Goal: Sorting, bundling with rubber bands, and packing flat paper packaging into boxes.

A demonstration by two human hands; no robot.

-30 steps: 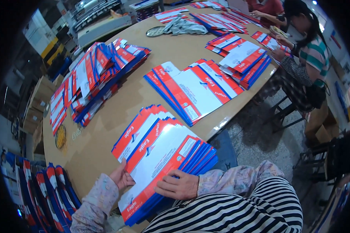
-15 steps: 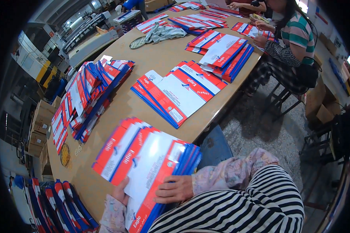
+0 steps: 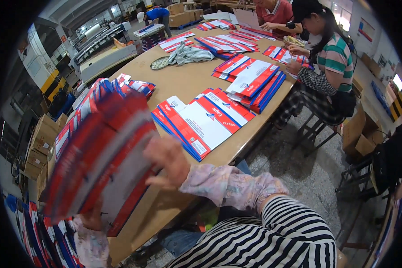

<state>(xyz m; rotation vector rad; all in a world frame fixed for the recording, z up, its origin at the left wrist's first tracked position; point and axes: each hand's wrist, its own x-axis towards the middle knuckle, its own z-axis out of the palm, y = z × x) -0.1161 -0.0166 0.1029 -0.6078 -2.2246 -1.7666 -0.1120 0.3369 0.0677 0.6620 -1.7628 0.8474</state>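
A fanned bundle of flat red, white and blue printed packages (image 3: 102, 163) is tilted up over the near left of the table, smeared by motion. My left hand (image 3: 93, 217) grips its lower edge, the fingers partly hidden by the packages. Beside the bundle's right edge is my right hand (image 3: 169, 161), blurred, its fingers apart and apparently holding nothing. Just beyond, a stack of the same packages (image 3: 210, 127) lies spread on the table. A higher, untidy pile (image 3: 89, 96) at the left is partly covered by the raised bundle.
The long brown table (image 3: 165, 85) carries further package stacks (image 3: 254, 78), a grey cloth (image 3: 190, 54) and a round dish (image 3: 159, 63). Two people sit along its right side, one in a striped shirt (image 3: 339, 58). Upright bundles (image 3: 53, 241) stand low at left; cardboard boxes (image 3: 42, 140) are stacked behind.
The bundle has swung up and left from my lap area, tilting over the table. My right hand has come off its right side and moved up and left.
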